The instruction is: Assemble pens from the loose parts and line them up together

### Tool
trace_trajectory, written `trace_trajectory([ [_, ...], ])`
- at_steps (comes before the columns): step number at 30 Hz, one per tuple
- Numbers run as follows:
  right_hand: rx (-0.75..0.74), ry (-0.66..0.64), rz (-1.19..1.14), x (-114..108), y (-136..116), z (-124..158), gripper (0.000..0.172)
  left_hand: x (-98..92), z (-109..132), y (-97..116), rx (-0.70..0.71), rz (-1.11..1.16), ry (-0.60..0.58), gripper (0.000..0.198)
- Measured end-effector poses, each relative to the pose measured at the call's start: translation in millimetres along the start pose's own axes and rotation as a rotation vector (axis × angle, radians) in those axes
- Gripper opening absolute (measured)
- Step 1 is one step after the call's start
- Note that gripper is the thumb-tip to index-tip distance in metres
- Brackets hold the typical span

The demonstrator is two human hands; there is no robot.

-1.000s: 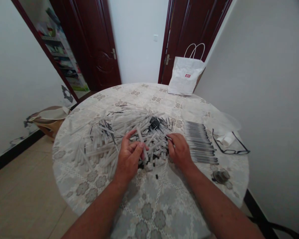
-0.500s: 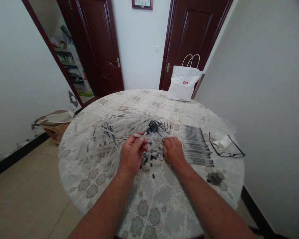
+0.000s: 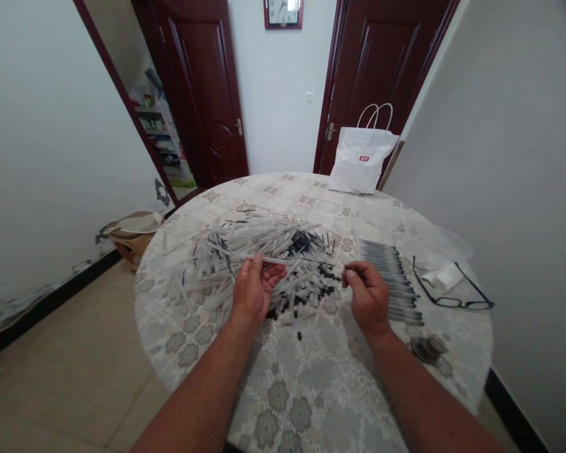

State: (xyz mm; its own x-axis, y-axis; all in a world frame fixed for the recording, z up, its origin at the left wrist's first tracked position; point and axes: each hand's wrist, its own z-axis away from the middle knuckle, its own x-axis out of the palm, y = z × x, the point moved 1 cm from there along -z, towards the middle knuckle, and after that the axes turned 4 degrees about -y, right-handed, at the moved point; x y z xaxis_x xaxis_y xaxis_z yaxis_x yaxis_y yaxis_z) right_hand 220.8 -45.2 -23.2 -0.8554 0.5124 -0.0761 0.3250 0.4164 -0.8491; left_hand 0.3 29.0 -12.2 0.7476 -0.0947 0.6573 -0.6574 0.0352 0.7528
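Observation:
My left hand [image 3: 255, 292] pinches a whitish, translucent pen barrel [image 3: 275, 260] above a pile. A thin dark refill [image 3: 317, 262] extends from the barrel's right end toward my right hand [image 3: 368, 299]. The right thumb and fingertips are pressed together just past the refill's tip; whatever they hold is too small to make out. Beneath the left hand spreads a heap of loose pen barrels [image 3: 212, 292]. Small black pen parts [image 3: 329, 274] lie along its right side, and a dark cluster [image 3: 300, 241] sits near its back.
Right of my right hand, assembled-looking pens [image 3: 387, 270] lie in a row. Beyond them are glasses [image 3: 453, 303], a white roll or tissue [image 3: 448, 277] and clear plastic. A dark roundish object [image 3: 428, 348] rests at the near right. A white paper bag [image 3: 361, 160] stands at the back.
My right hand has moved right, away from the heap. The barrel in my left hand now points right, with the refill showing. The head view has shifted slightly left.

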Motion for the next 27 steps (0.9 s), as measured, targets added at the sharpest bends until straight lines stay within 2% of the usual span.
trace_trajectory([
  [7,0.06,-0.037,-0.174,4.4,8.3,2.9,0.01,2.1,3.5,1.1,-0.018,-0.002,-0.039,0.033],
  [13,0.075,-0.058,-0.215,5.9,5.3,4.1,0.009,2.2,4.8,-4.1,-0.045,0.019,-0.054,0.033],
  [27,0.051,-0.061,-0.219,6.1,9.0,5.1,0.009,2.3,5.1,-2.2,-0.051,0.044,-0.061,0.032],
])
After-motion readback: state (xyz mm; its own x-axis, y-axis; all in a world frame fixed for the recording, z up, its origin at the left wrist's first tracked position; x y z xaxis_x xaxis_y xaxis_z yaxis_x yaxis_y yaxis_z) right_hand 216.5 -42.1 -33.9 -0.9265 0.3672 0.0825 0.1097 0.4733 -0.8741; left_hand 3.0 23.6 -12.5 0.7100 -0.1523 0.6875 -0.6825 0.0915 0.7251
